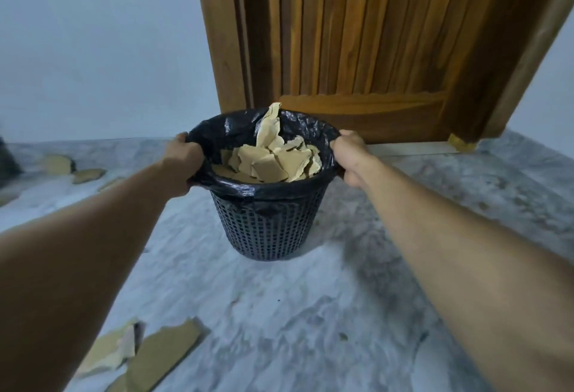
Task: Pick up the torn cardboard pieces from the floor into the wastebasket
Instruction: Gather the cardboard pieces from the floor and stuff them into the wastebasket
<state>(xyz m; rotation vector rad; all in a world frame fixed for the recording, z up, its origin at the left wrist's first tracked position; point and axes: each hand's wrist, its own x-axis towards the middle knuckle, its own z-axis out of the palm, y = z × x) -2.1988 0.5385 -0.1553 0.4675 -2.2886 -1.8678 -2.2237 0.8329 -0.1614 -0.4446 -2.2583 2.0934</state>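
A dark mesh wastebasket (pixel 267 227) lined with a black plastic bag stands in the middle of the marble floor. Several torn cardboard pieces (pixel 270 162) fill it, one sticking up above the rim. My left hand (pixel 183 162) grips the rim on the left side. My right hand (pixel 349 155) grips the rim on the right side. More torn cardboard lies on the floor: large pieces (pixel 161 354) near me at the lower left, and smaller pieces (pixel 71 169) far left by the wall.
A wooden door (pixel 357 44) with its frame stands right behind the basket. A pale wall (pixel 99 50) runs along the left. A dark object (pixel 7 162) sits at the far left edge. Grey marble floor (pixel 310 314) stretches around the basket.
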